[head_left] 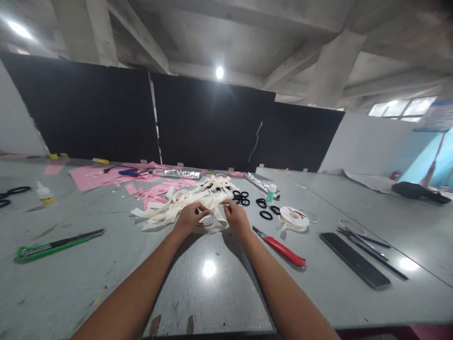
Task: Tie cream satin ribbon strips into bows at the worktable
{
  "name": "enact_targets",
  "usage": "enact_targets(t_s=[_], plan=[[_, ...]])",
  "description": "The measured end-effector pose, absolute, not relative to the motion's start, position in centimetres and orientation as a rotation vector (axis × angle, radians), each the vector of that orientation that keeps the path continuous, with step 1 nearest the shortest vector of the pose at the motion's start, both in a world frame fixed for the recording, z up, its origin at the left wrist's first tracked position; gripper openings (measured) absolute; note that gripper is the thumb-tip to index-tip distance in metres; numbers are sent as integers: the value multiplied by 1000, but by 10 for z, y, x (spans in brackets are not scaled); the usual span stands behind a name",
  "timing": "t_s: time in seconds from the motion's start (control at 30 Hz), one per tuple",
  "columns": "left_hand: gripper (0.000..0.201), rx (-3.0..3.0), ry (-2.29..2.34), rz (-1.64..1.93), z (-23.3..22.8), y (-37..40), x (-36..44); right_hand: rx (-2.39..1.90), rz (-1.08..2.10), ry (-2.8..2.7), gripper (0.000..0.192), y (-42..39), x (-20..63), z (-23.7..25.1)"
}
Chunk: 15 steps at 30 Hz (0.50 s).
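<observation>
The fingers of the left hand [190, 216] curled down onto a cream ribbon strip [208, 204], pinching it, and the fingers of the right hand [235, 216] closed on the same strip just beside them; a small clear ring [208, 220] lay between the two hands, though whether either touched it could not be told. The strip belonged to a loose heap of ribbon strips [177, 208] spread toward the far left. Black rings [265, 215] and a ribbon spool [293, 218] sat near the right hand, with a red utility knife [283, 250] just beside the right wrist. A green utility knife [53, 245] lay well apart on the left. The grey surface [212, 293] between the forearms and the near edge was open, and a dark ruler [354, 259] lay toward the right edge.
</observation>
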<state>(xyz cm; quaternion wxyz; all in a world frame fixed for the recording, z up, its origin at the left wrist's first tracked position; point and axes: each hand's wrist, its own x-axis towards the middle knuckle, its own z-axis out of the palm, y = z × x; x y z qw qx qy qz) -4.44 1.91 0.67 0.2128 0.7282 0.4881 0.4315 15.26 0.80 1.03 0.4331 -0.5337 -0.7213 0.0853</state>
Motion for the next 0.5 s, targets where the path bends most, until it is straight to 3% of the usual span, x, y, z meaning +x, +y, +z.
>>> enact_targets(t_s=[0.27, 0.5], plan=[[42, 2104, 1372, 1260, 9, 13, -42, -1237, 217, -1585, 25, 19, 159, 10], [39, 2117, 1314, 1253, 5, 17, -42, -1069, 775, -1074, 31, 30, 167, 11]])
